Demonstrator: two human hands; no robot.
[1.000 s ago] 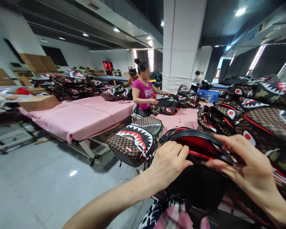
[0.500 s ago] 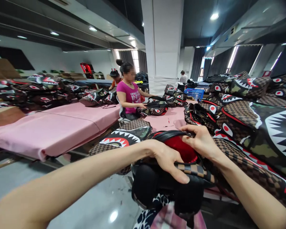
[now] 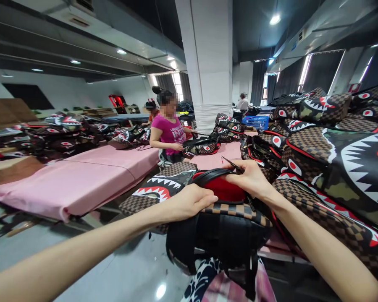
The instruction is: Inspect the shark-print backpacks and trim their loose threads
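A checkered backpack [image 3: 236, 209] with black straps and a red lining lies in front of me, its top opening showing the red inside. My left hand [image 3: 195, 199] is closed on the black edge at the left of the opening, thumb and fingers pressed together. At the right side of the opening my right hand [image 3: 247, 178] pinches the backpack's edge, and a thin dark pointed tool [image 3: 231, 163] sticks out of that hand to the left. What its lower fingers hold is partly hidden.
Shark-face backpacks [image 3: 318, 163] are piled at the right, and another [image 3: 164, 186] lies left of my work. A person in a pink shirt [image 3: 168, 130] handles a bag across the pink table [image 3: 228, 152]. A blue basket [image 3: 255, 122] stands farther back.
My left hand has moved from the checkered front panel to the left edge of the opening and closed there. My right hand has shifted left, and the pointed tool now shows above it.
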